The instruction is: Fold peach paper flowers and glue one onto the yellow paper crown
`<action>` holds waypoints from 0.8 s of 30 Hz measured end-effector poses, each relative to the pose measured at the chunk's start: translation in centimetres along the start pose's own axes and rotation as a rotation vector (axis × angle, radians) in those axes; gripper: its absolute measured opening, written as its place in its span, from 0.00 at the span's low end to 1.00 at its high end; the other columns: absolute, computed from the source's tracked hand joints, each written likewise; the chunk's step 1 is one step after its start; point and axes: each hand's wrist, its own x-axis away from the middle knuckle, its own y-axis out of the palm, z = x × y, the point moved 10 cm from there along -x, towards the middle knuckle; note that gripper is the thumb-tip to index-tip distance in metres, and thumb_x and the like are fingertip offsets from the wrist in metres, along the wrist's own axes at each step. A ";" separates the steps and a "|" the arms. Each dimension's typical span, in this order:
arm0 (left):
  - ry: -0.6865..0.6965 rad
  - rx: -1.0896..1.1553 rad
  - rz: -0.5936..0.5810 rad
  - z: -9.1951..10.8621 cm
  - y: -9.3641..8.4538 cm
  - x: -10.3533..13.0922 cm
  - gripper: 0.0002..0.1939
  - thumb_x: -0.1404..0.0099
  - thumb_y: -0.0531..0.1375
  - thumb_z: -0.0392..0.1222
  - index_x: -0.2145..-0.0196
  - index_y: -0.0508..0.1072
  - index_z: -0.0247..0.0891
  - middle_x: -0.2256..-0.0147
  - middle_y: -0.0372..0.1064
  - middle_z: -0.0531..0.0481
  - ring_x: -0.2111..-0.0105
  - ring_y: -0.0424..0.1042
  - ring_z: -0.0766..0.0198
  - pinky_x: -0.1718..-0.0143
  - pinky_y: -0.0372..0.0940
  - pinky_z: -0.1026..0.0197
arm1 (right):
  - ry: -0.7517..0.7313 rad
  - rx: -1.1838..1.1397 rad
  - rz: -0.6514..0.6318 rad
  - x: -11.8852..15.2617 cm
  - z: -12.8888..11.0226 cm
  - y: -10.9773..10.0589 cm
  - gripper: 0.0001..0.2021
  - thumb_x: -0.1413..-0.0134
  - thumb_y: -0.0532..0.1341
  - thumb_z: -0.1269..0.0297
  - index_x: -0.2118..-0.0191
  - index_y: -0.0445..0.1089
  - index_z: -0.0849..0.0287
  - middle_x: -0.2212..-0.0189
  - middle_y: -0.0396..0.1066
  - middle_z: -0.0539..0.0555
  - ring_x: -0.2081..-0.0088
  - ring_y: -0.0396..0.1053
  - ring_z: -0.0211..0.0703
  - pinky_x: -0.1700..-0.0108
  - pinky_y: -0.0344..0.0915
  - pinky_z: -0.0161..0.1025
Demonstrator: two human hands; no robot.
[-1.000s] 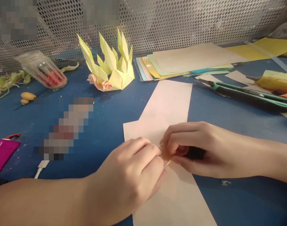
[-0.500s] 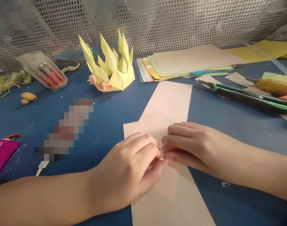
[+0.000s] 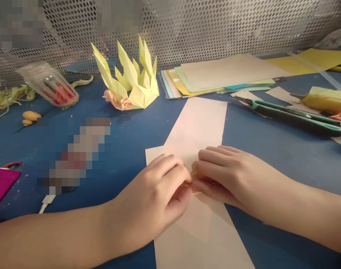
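Note:
Both hands meet above pale pink paper sheets (image 3: pixel 198 239) that lie partly over each other on the table. The fingers of my left hand (image 3: pixel 162 198) are curled, thumb against the fingertips, at a small folded piece of pink paper (image 3: pixel 196 193). From the other side, my right hand (image 3: pixel 229 173) pinches the same small piece between thumb and fingers. Only thin edges of it show; the rest is hidden by the fingers. Behind the hands another pink strip (image 3: pixel 198 119) stretches toward the back.
A yellow paper crown (image 3: pixel 137 89) with pink paper roses (image 3: pixel 117 101) stands behind. Coloured sheets (image 3: pixel 229 71) are stacked at the back. To the right lie green-handled scissors (image 3: pixel 293 116) and paper scraps (image 3: pixel 279 95). On the left are a tilted clear jar (image 3: pixel 51 84) and a white cable (image 3: pixel 47 201).
The fingers have shifted slightly around the small pink piece, and my left thumb has drawn back a little. The whole view has moved marginally. Nothing else has visibly moved.

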 end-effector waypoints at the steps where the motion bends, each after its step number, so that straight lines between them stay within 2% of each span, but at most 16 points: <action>1: 0.026 -0.013 0.003 0.3 -0.1 0.1 0.12 0.26 0.56 0.25 0.65 0.75 0.33 0.64 0.72 0.50 0.61 0.73 0.65 0.54 0.70 0.66 | 0.003 0.012 0.003 0.0 0.1 -0.2 0.23 0.18 0.49 0.60 0.68 0.70 0.58 0.72 0.67 0.49 0.73 0.65 0.39 0.67 0.61 0.39; 3: 0.071 -0.085 -0.012 0.9 -0.1 0.3 0.13 0.24 0.57 0.25 0.67 0.76 0.32 0.64 0.73 0.48 0.62 0.74 0.63 0.54 0.72 0.64 | 0.003 0.001 0.009 0.1 0.4 -0.6 0.22 0.18 0.50 0.59 0.67 0.71 0.58 0.72 0.67 0.50 0.73 0.64 0.39 0.67 0.60 0.39; 6: 0.201 -0.247 -0.029 2.1 0.1 0.7 0.15 0.25 0.57 0.22 0.68 0.78 0.31 0.66 0.76 0.45 0.64 0.76 0.59 0.57 0.75 0.58 | -0.034 -0.111 -0.056 0.1 0.7 -0.4 0.17 0.21 0.55 0.58 0.63 0.72 0.58 0.70 0.67 0.50 0.71 0.64 0.40 0.67 0.60 0.39; 9: 0.342 -0.401 -0.057 3.2 0.7 1.2 0.16 0.29 0.57 0.17 0.66 0.81 0.28 0.67 0.79 0.44 0.63 0.80 0.54 0.58 0.77 0.53 | -0.024 -0.214 -0.136 0.0 1.1 0.0 0.12 0.23 0.56 0.64 0.61 0.73 0.57 0.68 0.68 0.50 0.69 0.65 0.41 0.66 0.61 0.39; 12: 0.434 -0.494 -0.083 3.8 1.2 1.4 0.14 0.29 0.58 0.18 0.63 0.82 0.26 0.65 0.81 0.43 0.64 0.81 0.51 0.60 0.78 0.50 | 0.032 -0.253 -0.160 -0.1 1.4 -0.1 0.13 0.24 0.55 0.68 0.63 0.73 0.57 0.69 0.68 0.50 0.68 0.65 0.41 0.66 0.61 0.39; 16: 0.416 -0.448 -0.036 3.8 0.7 1.3 0.17 0.26 0.54 0.19 0.59 0.83 0.26 0.64 0.82 0.44 0.65 0.79 0.53 0.62 0.77 0.50 | 0.085 -0.278 -0.137 -0.1 1.4 -0.2 0.14 0.25 0.56 0.68 0.67 0.71 0.56 0.71 0.68 0.49 0.68 0.65 0.41 0.65 0.61 0.39; 20: 0.399 -0.394 -0.012 3.5 0.4 1.3 0.20 0.27 0.51 0.18 0.56 0.82 0.25 0.64 0.81 0.42 0.67 0.77 0.55 0.64 0.76 0.52 | 0.131 -0.316 -0.129 -0.2 1.6 0.1 0.14 0.26 0.58 0.68 0.68 0.70 0.55 0.71 0.68 0.48 0.68 0.65 0.40 0.65 0.61 0.38; 24: 0.422 -0.399 -0.020 3.8 0.4 1.4 0.18 0.27 0.53 0.20 0.61 0.82 0.26 0.65 0.81 0.40 0.67 0.77 0.53 0.66 0.76 0.52 | 0.161 -0.328 -0.106 -0.2 1.9 0.0 0.13 0.27 0.60 0.67 0.68 0.71 0.56 0.72 0.69 0.48 0.69 0.67 0.39 0.65 0.62 0.38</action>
